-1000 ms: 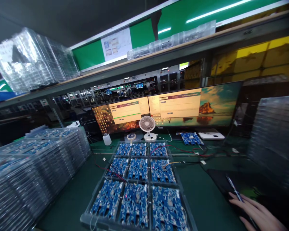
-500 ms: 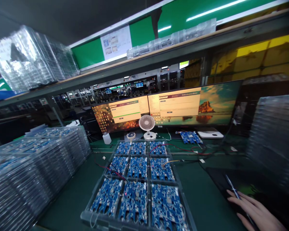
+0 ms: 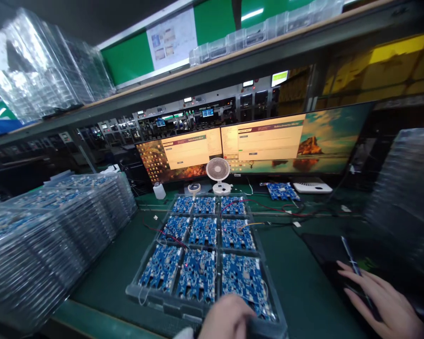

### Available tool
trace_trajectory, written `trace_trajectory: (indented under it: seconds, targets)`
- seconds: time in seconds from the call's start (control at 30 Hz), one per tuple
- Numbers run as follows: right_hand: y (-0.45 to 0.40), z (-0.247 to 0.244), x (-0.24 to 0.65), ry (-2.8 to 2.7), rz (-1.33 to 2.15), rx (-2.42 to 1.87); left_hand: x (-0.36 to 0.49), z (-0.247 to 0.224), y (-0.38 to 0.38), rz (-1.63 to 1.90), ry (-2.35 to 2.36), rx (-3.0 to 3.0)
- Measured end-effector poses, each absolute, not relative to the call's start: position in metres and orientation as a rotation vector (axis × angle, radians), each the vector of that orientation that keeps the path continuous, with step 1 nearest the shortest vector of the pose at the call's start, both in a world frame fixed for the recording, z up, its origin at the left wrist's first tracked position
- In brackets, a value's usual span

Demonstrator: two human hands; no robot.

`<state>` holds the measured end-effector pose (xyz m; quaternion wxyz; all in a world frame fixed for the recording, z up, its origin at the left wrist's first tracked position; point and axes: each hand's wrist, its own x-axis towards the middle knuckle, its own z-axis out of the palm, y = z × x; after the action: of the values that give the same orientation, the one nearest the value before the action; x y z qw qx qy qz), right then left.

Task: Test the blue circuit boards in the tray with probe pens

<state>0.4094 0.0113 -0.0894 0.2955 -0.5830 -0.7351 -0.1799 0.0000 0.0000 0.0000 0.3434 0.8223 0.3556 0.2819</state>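
Two hands [image 3: 226,318] [image 3: 385,301], at tray [image 3: 183,308] and pen [image 3: 349,253]

A worker's left hand [image 3: 228,315] reached the near rim of a clear tray [image 3: 277,306] holding nine blue circuit boards [image 3: 203,230] in three rows of three, toward the bench's [image 3: 109,268] near edge. The right hand [image 3: 385,296] rested low over a black mat [image 3: 325,249] near the bench's right side, a slim pen [image 3: 349,254] between its fingers. Stacked trays [image 3: 63,235] with more boards lined the bench's left edge; another clear stack [image 3: 403,183] rose at the right. Along the far edge stood a small white fan [image 3: 218,170], a white bottle [image 3: 159,191] and two lit monitors [image 3: 268,141], with a loose blue board [image 3: 282,191] nearby.
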Motion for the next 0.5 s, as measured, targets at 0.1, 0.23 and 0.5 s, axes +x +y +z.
trace_trajectory:
  seconds: [0.1, 0.23, 0.5]
  targets:
    - [0.01, -0.083, 0.407, -1.955, -0.468, -1.523, -0.037, 0.013, 0.025, 0.942, 1.363, 2.065]
    - [0.009, -0.075, 0.404, -1.962, -0.5, -1.464, -0.083, 0.021, 0.052, 0.86, 1.787, 2.041]
    - [0.009, -0.074, 0.403, -1.912, -0.422, -1.483, -0.084, 0.008, 0.061, 0.653, 1.654, 1.962]
